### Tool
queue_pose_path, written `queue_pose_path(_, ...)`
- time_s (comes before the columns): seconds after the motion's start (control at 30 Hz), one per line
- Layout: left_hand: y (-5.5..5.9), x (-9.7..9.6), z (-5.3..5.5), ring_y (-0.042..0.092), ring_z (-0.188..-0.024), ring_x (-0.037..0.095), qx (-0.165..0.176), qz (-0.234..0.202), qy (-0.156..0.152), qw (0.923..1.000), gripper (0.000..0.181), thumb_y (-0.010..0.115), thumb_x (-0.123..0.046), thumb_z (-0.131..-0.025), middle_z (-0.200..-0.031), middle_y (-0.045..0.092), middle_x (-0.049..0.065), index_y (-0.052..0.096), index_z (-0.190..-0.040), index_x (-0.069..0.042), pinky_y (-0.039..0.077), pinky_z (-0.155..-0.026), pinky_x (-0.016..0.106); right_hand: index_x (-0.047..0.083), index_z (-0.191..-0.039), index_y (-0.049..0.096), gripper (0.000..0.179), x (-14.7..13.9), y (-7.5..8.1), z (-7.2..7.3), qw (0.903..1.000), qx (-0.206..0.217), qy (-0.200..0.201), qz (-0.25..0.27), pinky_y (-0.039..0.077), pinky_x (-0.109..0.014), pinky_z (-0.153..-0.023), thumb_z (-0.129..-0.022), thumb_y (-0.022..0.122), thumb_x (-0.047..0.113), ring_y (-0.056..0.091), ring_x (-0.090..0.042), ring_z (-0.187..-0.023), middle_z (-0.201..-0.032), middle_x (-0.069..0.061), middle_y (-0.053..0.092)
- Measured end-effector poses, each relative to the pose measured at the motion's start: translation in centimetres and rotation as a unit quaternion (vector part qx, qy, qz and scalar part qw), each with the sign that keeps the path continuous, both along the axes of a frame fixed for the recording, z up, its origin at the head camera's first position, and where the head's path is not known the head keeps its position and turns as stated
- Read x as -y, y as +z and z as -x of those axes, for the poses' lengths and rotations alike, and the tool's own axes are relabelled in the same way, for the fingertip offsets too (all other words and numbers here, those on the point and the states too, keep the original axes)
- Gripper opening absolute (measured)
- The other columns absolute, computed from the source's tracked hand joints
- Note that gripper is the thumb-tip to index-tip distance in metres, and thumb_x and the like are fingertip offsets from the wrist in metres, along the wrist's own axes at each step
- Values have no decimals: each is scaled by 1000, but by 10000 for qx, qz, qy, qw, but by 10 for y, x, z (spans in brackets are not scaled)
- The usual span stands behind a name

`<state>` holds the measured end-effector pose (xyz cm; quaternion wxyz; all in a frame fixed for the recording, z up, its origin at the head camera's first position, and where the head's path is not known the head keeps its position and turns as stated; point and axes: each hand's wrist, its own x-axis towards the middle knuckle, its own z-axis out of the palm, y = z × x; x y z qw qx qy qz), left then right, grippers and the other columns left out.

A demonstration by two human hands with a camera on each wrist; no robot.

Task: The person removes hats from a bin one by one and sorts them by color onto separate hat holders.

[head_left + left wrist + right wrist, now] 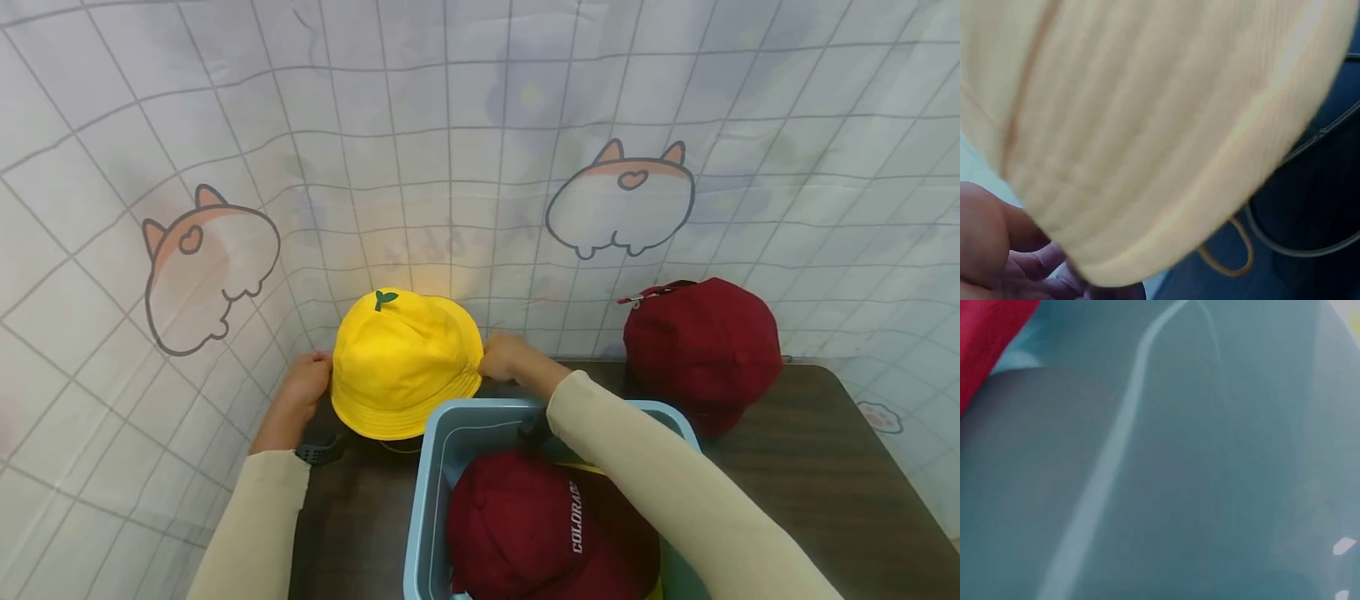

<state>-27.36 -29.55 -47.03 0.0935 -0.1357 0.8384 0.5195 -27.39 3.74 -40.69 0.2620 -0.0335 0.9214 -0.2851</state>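
Observation:
A yellow bucket hat (405, 358) with a green sprout on its crown is held up by its brim, tilted over the back left of the table. My left hand (306, 385) pinches the brim's left edge. On the opposite side, my right hand (513, 358) grips the brim, its fingertips partly hidden behind the edge. Seen from the left wrist, the stitched brim (1166, 137) fills most of the view, with left-hand fingers (1029, 265) at its lower corner. A thin elastic cord (1247, 253) hangs under it. The right hand is out of the right wrist view.
A light blue bin (422, 508) stands in front, under my right forearm. Inside lies a maroon cap (510, 517) with white lettering, over something yellow. Another maroon cap (705, 342) sits behind the bin on the dark wooden table (810, 467). A gridded cloth (480, 167) hangs close behind.

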Motion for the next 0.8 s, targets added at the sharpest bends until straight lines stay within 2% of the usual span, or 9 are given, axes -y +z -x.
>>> queue_pose_path(0.1, 12, 2, -8, 50, -116, 32, 22, 232, -7, 9997, 48, 34, -30, -111, -139, 49, 20, 44, -145, 1, 47, -94, 43, 0, -98, 65, 12, -8, 12, 0, 9995, -273, 55, -132, 41, -27, -54, -95, 61, 11, 47, -18, -60, -79, -5, 57)
queue_pose_path(0.17, 24, 1, -15, 47, -125, 38, -134, 588, -13, 9982, 51, 31, -36, -111, -149, 45, 23, 43, -148, -2, 45, -99, 50, -1, -120, 58, 27, -13, 23, -1, 9983, -513, 94, -240, 48, -30, -67, -97, 58, 13, 53, -22, -75, -103, -10, 62)
queue_pose_path(0.23, 38, -1, -23, 48, -128, 42, -438, 987, 75, 9941, 52, 30, -38, -111, -150, 46, 24, 44, -148, -4, 45, -101, 55, 0, -136, 47, 42, -19, 36, -3, 9962, -818, 85, -293, 51, -35, -81, -98, 57, 14, 56, -26, -90, -125, -15, 60)
queue_pose_path(0.27, 46, -3, -27, 48, -129, 43, -636, 1162, 109, 9911, 53, 30, -38, -111, -149, 47, 24, 45, -149, -4, 45, -102, 57, 0, -139, 46, 43, -21, 43, -4, 9954, -904, 79, -302, 52, -37, -84, -99, 57, 15, 56, -27, -92, -127, -16, 60)
queue_pose_path(0.37, 69, -11, -41, 49, -131, 43, -1178, 1560, 222, 9805, 53, 31, -38, -111, -145, 49, 24, 47, -147, -4, 44, -104, 59, 2, -138, 46, 41, -29, 64, -9, 9925, -1147, 146, -393, 53, -40, -90, -103, 56, 21, 57, -28, -95, -122, -15, 61)
queue_pose_path(0.5, 97, -28, -63, 50, -127, 42, -1765, 1617, 138, 9708, 52, 33, -38, -110, -140, 51, 23, 50, -145, -4, 44, -103, 59, 4, -136, 48, 39, -39, 89, -20, 9872, -1455, 297, -577, 54, -38, -84, -105, 56, 26, 58, -27, -91, -110, -13, 64)
queue_pose_path(0.63, 118, -46, -86, 51, -123, 41, -2095, 1571, -316, 9646, 50, 37, -40, -110, -137, 54, 21, 51, -143, -5, 44, -102, 61, 6, -136, 51, 40, -51, 102, -34, 9782, -1893, 435, -737, 57, -35, -78, -104, 60, 28, 62, -26, -85, -105, -12, 68)
queue_pose_path(0.73, 128, -57, -103, 56, -119, 37, -2020, 1423, -846, 9653, 50, 38, -42, -110, -132, 58, 19, 51, -143, -7, 47, -101, 58, 7, -133, 56, 40, -56, 103, -48, 9647, -2335, 759, -948, 59, -34, -74, -101, 64, 30, 65, -23, -80, -103, -9, 72)
queue_pose_path(0.8, 130, -63, -113, 59, -115, 35, -1914, 1351, -1184, 9649, 49, 39, -43, -111, -130, 60, 17, 50, -142, -7, 50, -100, 56, 8, -129, 60, 39, -58, 102, -59, 9543, -2575, 1067, -1082, 59, -32, -69, -100, 67, 32, 65, -20, -77, -100, -7, 74)
